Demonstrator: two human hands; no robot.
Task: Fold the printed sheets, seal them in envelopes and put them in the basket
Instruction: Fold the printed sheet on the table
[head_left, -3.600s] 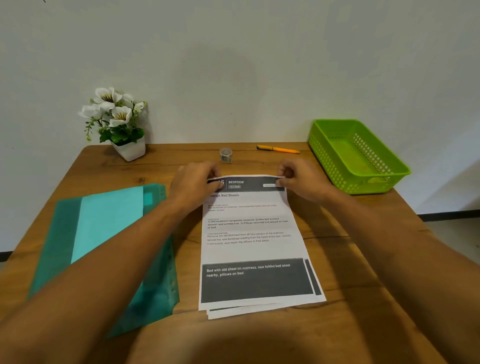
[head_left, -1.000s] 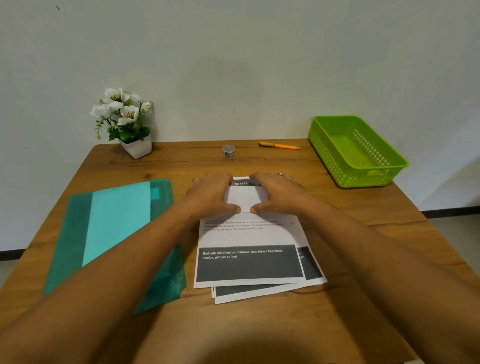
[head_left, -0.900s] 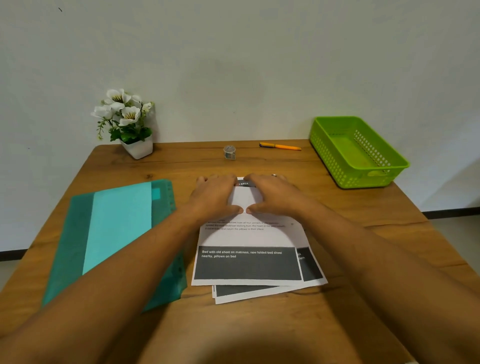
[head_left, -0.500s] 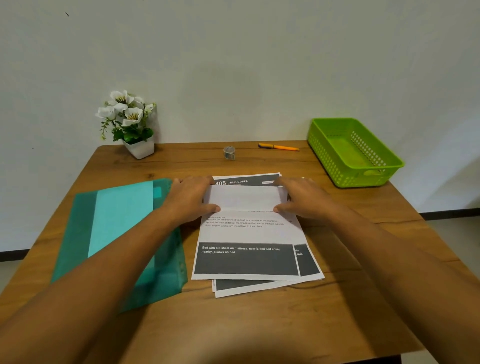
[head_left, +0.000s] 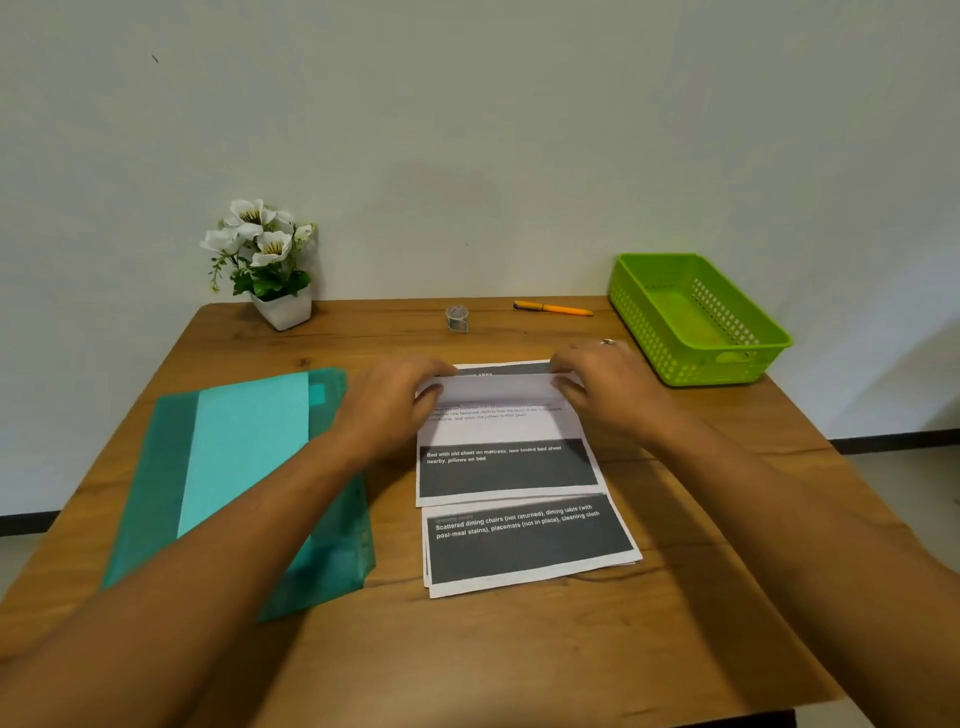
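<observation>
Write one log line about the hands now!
top sheet: far part folded over | left hand: pinches its left edge | right hand: pinches its right edge | basket: holds no envelope

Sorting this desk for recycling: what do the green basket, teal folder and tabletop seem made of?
Green basket: likely moulded plastic, glossy, walls perforated with rows of holes. Teal folder: seemingly thin translucent plastic; a lighter sheet shows through. Table: wood or wood-look laminate, matte, with grain lines; which one is unclear.

Home-office desk (head_left: 519, 649) against a plain wall (head_left: 467, 130). Potted flowers (head_left: 265, 260) at far left corner, pen (head_left: 553, 308) by far edge, basket (head_left: 711, 371) at far right corner.
</observation>
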